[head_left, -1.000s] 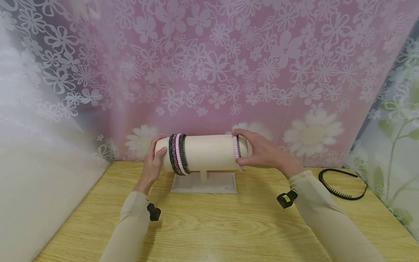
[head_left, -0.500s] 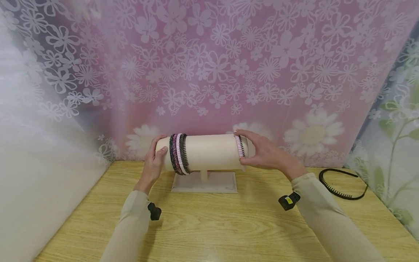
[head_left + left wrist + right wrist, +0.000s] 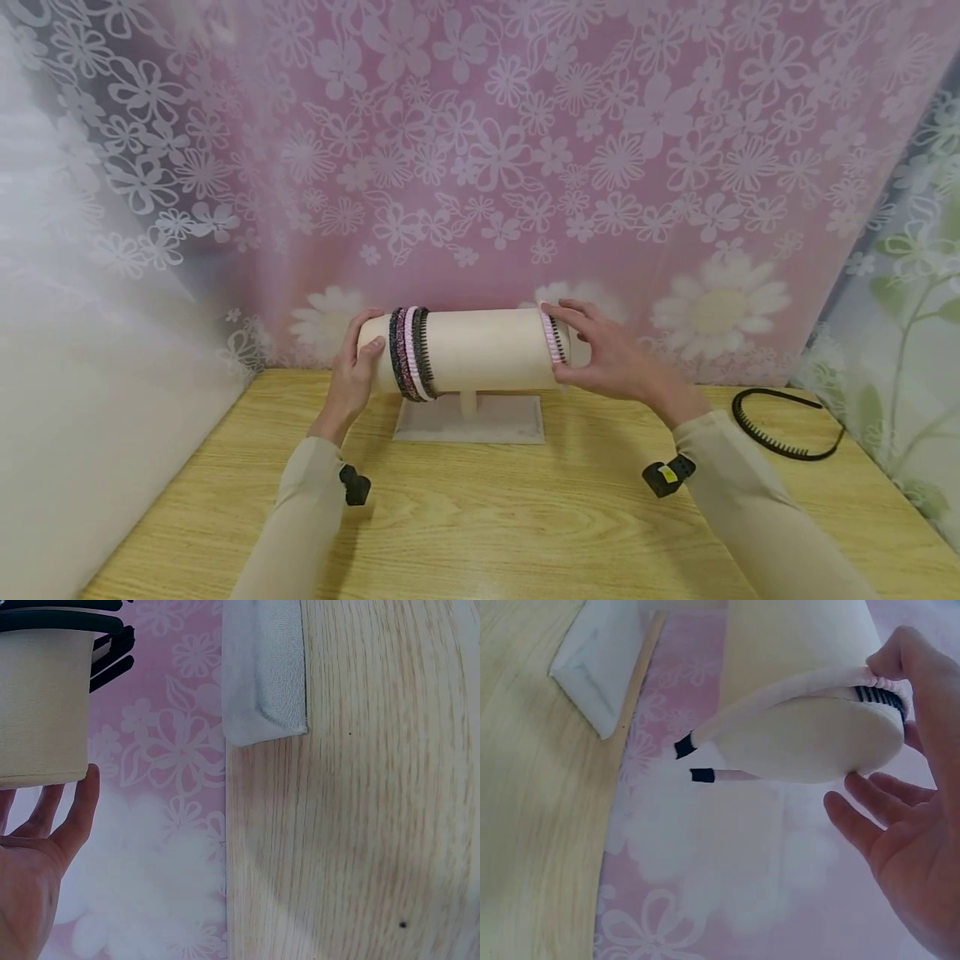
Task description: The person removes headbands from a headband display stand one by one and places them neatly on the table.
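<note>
A cream padded headband stand (image 3: 487, 350) lies sideways on its post. My left hand (image 3: 351, 379) grips its left end, thumb in front. Near that end several headbands (image 3: 408, 354) sit side by side: dark glittery, purple-pink, pale pink and a toothed grey one. At the right end, a pink ruched headband (image 3: 552, 337) with black inner teeth wraps the roll, and my right hand (image 3: 611, 354) pinches it between thumb and fingers. In the right wrist view, the thumb presses the pink band, and its two black tips hang past the roll's end.
The stand's flat pale base (image 3: 525, 423) rests on the wood-grain table (image 3: 480, 517). A black toothed headband (image 3: 806, 457) lies at the table's right side. Behind hangs a pink floral curtain (image 3: 487, 167).
My right hand and the pink headband have shifted slightly right, nearer the roll's right end. My left hand keeps its grip on the left end.
</note>
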Demonstrator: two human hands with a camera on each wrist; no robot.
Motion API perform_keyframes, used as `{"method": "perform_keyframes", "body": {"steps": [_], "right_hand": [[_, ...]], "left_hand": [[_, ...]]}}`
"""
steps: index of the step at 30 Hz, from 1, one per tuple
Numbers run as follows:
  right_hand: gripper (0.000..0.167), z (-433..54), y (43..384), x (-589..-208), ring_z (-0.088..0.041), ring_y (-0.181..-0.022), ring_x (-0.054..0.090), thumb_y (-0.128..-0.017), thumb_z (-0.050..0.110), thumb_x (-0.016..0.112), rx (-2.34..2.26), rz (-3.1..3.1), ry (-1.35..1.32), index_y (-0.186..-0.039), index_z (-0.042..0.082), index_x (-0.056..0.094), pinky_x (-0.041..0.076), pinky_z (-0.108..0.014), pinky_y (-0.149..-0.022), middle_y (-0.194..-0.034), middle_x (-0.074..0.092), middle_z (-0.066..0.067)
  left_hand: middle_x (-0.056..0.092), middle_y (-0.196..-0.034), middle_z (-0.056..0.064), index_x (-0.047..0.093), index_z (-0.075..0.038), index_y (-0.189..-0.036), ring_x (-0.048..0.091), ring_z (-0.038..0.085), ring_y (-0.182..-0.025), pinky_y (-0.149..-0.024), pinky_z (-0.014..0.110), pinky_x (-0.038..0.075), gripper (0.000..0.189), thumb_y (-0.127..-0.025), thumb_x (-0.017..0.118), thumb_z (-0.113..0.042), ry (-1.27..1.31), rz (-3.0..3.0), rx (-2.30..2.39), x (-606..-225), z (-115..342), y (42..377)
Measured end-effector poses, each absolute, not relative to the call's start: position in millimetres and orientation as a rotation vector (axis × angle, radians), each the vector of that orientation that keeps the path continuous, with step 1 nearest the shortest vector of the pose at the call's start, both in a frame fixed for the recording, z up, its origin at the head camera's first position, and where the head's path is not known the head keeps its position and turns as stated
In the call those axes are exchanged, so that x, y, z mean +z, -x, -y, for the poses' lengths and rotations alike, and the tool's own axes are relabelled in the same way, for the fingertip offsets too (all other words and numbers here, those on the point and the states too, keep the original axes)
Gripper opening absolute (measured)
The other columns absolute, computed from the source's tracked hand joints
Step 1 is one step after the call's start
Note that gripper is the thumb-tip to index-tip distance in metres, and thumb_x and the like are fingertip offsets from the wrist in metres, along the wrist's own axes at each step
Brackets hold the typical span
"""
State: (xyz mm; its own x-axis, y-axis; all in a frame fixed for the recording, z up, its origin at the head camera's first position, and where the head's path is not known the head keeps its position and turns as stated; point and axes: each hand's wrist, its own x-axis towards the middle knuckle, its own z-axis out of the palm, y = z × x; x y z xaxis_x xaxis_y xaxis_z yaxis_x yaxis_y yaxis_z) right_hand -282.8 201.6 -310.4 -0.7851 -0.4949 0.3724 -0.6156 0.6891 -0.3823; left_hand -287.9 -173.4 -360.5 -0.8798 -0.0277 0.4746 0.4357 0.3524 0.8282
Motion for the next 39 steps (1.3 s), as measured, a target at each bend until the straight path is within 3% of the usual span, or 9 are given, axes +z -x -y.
{"method": "perform_keyframes", "body": {"steps": [6, 19, 29, 35, 39], "right_hand": [[0.074, -203.3, 281.3, -321.0, -0.039, -0.126, 0.058, -0.086, 0.014, 0.078, 0.896, 2.544, -0.9, -0.154, 0.009, 0.046, 0.055, -0.053, -0.099, -0.143, 0.049, -0.019], [0.062, -207.9, 268.5, -333.5, -0.028, -0.089, 0.075, -0.087, 0.01, 0.08, 1.026, 2.448, -0.855, -0.144, 0.006, 0.057, 0.064, -0.036, -0.073, -0.115, 0.07, -0.018], [0.063, -208.6, 259.0, -344.6, -0.028, -0.086, 0.076, -0.086, 0.004, 0.08, 1.043, 2.377, -0.843, -0.144, 0.004, 0.056, 0.063, -0.032, -0.07, -0.11, 0.071, -0.018], [0.061, -208.1, 254.8, -347.5, -0.029, -0.086, 0.076, -0.086, 0.005, 0.079, 1.055, 2.38, -0.799, -0.143, 0.006, 0.057, 0.064, -0.037, -0.072, -0.107, 0.073, -0.016], [0.059, -207.9, 253.9, -349.1, -0.027, -0.085, 0.076, -0.086, 0.003, 0.079, 1.054, 2.362, -0.788, -0.141, 0.005, 0.059, 0.063, -0.032, -0.072, -0.105, 0.073, -0.016]], "left_hand": [[0.052, -0.145, 0.021, 0.046, -0.011, -0.149, 0.059, 0.029, -0.091, -0.067, 0.037, 0.054, 0.047, -0.103, 0.048, -0.022, 0.353, 2.211, -1.549, -360.5, 173.2, 287.5], [0.055, -0.14, 0.023, 0.046, -0.015, -0.15, 0.06, 0.026, -0.085, -0.064, 0.036, 0.055, 0.048, -0.103, 0.048, -0.025, 0.342, 2.228, -1.529, -361.1, 173.9, 286.5], [0.056, -0.138, 0.024, 0.046, -0.015, -0.15, 0.06, 0.029, -0.084, -0.064, 0.036, 0.054, 0.048, -0.103, 0.048, -0.025, 0.341, 2.235, -1.514, -360.2, 174.0, 286.3], [0.055, -0.141, 0.021, 0.047, -0.014, -0.149, 0.059, 0.027, -0.087, -0.066, 0.037, 0.054, 0.047, -0.103, 0.048, -0.025, 0.354, 2.224, -1.515, -361.0, 173.8, 286.6], [0.054, -0.142, 0.02, 0.046, -0.014, -0.15, 0.059, 0.026, -0.085, -0.066, 0.036, 0.053, 0.048, -0.103, 0.048, -0.026, 0.354, 2.232, -1.509, -360.8, 173.9, 286.6]]}}
